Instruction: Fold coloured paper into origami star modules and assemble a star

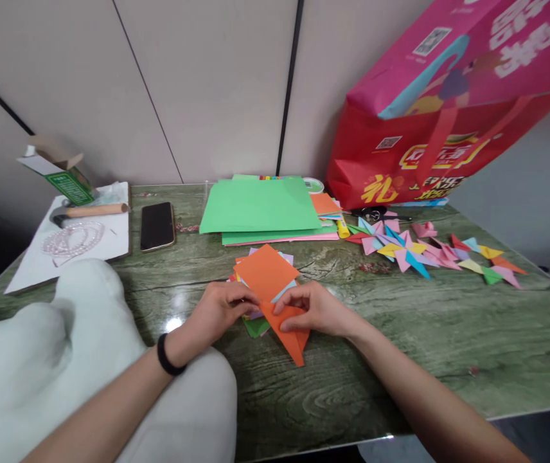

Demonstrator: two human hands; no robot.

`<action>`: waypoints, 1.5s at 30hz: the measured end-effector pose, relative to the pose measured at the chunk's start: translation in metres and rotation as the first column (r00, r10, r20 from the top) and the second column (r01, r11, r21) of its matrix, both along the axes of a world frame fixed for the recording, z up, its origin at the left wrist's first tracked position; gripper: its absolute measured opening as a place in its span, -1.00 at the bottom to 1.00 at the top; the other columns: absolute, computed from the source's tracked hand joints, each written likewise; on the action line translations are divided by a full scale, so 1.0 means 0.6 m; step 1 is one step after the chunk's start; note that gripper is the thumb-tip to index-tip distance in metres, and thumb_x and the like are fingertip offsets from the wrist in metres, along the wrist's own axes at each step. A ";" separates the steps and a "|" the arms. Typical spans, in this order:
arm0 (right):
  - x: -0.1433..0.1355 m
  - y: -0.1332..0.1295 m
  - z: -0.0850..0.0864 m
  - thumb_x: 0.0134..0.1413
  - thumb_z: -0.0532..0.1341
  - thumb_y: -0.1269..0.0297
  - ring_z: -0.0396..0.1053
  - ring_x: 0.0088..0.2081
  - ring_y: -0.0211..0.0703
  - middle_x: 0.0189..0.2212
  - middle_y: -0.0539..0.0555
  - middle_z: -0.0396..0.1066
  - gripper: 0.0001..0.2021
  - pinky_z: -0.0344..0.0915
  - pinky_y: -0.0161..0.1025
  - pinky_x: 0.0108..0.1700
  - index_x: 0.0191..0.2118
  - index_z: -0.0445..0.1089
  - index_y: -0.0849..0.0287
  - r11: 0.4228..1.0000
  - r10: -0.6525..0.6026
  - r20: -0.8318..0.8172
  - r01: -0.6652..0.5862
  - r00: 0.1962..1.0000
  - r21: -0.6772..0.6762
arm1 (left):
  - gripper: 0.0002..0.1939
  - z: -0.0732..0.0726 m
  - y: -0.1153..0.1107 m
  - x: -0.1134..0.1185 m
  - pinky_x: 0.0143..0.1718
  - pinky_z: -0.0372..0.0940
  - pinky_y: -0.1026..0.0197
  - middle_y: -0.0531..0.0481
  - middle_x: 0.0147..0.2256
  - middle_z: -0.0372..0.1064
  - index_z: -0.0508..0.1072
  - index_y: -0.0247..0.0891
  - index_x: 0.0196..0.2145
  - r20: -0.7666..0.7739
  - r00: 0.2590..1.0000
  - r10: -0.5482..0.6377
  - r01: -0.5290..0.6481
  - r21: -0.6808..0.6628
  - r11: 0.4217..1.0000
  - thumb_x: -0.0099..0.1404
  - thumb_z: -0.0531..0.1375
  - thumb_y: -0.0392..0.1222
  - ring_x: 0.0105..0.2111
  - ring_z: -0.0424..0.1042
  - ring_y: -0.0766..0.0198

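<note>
A folded orange paper [293, 334] with a long point toward the front edge is between my hands. My left hand [220, 312] pinches its upper left corner between thumb and fingers. The thumb and fingers of my right hand [311, 308] are closed on its upper right part. Beneath and behind it lies a stack of small coloured sheets, topped by a flat orange square [266, 272]; green, purple and blue edges show around it. A black band circles my left wrist.
Green sheets [260, 206] lie at the back, a phone [157, 226] to their left. Folded paper pieces [405, 247] spread on the right before a red bag [400, 154]. A hammer [94, 211] rests far left. A white plush thing [96, 321] borders my left arm.
</note>
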State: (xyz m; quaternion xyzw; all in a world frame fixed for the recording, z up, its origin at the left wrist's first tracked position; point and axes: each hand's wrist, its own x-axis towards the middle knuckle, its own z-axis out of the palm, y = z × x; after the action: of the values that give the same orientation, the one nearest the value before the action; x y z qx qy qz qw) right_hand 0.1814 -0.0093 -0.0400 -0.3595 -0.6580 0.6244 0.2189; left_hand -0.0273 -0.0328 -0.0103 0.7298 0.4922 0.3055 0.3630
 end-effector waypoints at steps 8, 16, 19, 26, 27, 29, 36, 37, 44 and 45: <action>0.001 -0.002 0.003 -0.31 0.36 0.33 0.38 -0.36 -0.20 -0.42 0.00 0.47 -0.80 0.25 -0.28 -0.31 -0.40 0.47 0.15 0.999 0.040 -0.002 -0.040 0.999 -0.013 | -0.96 0.002 -0.001 0.003 -0.49 0.21 0.35 0.01 -0.55 0.46 0.50 -0.28 -0.54 -0.028 1.000 -0.012 0.007 -0.143 0.990 -0.01 0.24 -0.35 -0.54 0.37 0.33; -0.001 -0.002 -0.003 -0.26 0.35 0.36 0.39 -0.33 -0.17 -0.39 0.01 0.48 -0.82 0.25 -0.26 -0.26 -0.38 0.47 0.16 0.997 0.063 0.026 -0.064 0.998 0.030 | -0.94 -0.005 0.000 0.006 -0.55 0.22 0.37 0.07 -0.63 0.40 0.45 -0.32 -0.57 0.182 0.980 0.086 0.012 -0.482 0.876 -0.08 0.28 -0.34 -0.62 0.34 0.38; -0.002 -0.003 -0.006 -0.25 0.34 0.34 0.39 -0.32 -0.15 -0.38 0.02 0.49 -0.82 0.25 -0.24 -0.24 -0.37 0.47 0.15 0.997 0.051 0.047 -0.054 0.998 0.062 | -0.89 -0.006 0.000 0.009 -0.57 0.25 0.36 0.10 -0.66 0.37 0.40 -0.33 -0.60 0.225 0.961 0.161 -0.016 -0.537 0.844 -0.10 0.29 -0.32 -0.65 0.34 0.38; -0.001 -0.004 -0.009 -0.23 0.34 0.33 0.39 -0.32 -0.18 -0.38 0.02 0.49 -0.82 0.23 -0.29 -0.26 -0.37 0.47 0.19 0.992 0.075 0.066 -0.081 0.995 0.095 | -0.83 0.007 -0.002 0.010 -0.56 0.22 0.39 0.04 -0.66 0.41 0.39 -0.37 -0.62 0.206 0.976 0.072 0.052 -0.537 0.842 -0.02 0.28 -0.24 -0.63 0.38 0.39; -0.001 -0.005 -0.009 -0.23 0.34 0.33 0.38 -0.33 -0.19 -0.39 0.01 0.49 -0.82 0.23 -0.30 -0.28 -0.38 0.47 0.19 0.992 0.077 0.069 -0.083 0.995 0.096 | -0.83 0.008 -0.002 0.009 -0.55 0.23 0.39 0.04 -0.66 0.41 0.39 -0.37 -0.61 0.208 0.976 0.061 0.063 -0.542 0.838 -0.03 0.29 -0.23 -0.63 0.38 0.38; -0.001 -0.005 -0.009 -0.24 0.34 0.33 0.38 -0.37 -0.20 -0.43 0.00 0.49 -0.83 0.22 -0.32 -0.32 -0.39 0.48 0.20 0.992 0.072 0.078 -0.079 0.994 0.098 | -0.82 0.006 -0.002 0.007 -0.55 0.22 0.38 0.03 -0.66 0.42 0.39 -0.37 -0.60 0.207 0.977 0.049 0.075 -0.548 0.833 -0.03 0.29 -0.21 -0.63 0.39 0.37; -0.006 -0.006 -0.008 -0.28 0.36 0.34 0.37 -0.40 -0.22 -0.45 0.02 0.49 -0.84 0.23 -0.31 -0.32 -0.43 0.49 0.22 0.998 0.025 0.069 -0.029 0.997 0.061 | -0.85 -0.006 0.001 0.001 -0.54 0.22 0.38 0.04 -0.64 0.42 0.40 -0.36 -0.58 0.236 0.972 0.013 0.115 -0.523 0.845 -0.04 0.30 -0.24 -0.61 0.38 0.38; -0.006 -0.006 -0.008 -0.28 0.36 0.34 0.36 -0.40 -0.22 -0.45 0.02 0.49 -0.84 0.22 -0.31 -0.32 -0.44 0.49 0.22 0.998 0.020 0.066 -0.024 0.998 0.057 | -0.86 -0.006 0.002 0.001 -0.54 0.23 0.38 0.05 -0.64 0.42 0.40 -0.36 -0.57 0.246 0.969 0.009 0.124 -0.520 0.845 -0.05 0.30 -0.26 -0.61 0.38 0.38; -0.002 -0.007 -0.012 -0.28 0.36 0.34 0.33 -0.42 -0.25 -0.46 -0.01 0.46 -0.82 0.20 -0.33 -0.35 -0.41 0.48 0.20 0.996 0.074 0.047 -0.076 0.996 0.052 | -0.95 0.003 -0.002 0.007 -0.53 0.26 0.37 0.07 -0.66 0.40 0.41 -0.37 -0.61 0.218 0.974 0.066 0.073 -0.572 0.817 -0.07 0.22 -0.41 -0.63 0.38 0.39; -0.001 -0.007 -0.013 -0.28 0.36 0.34 0.33 -0.43 -0.26 -0.47 -0.02 0.46 -0.82 0.20 -0.34 -0.36 -0.40 0.49 0.20 0.996 0.079 0.043 -0.081 0.996 0.047 | -0.95 0.004 -0.003 0.008 -0.53 0.26 0.37 0.07 -0.66 0.40 0.41 -0.37 -0.61 0.222 0.973 0.070 0.072 -0.573 0.816 -0.07 0.21 -0.42 -0.62 0.38 0.39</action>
State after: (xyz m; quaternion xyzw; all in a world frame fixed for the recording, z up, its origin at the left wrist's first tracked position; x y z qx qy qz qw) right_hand 0.1807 -0.0132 -0.0480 -0.3403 -0.6911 0.6090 0.1888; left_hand -0.0227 -0.0344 -0.0081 0.5447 0.5152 0.2252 0.6222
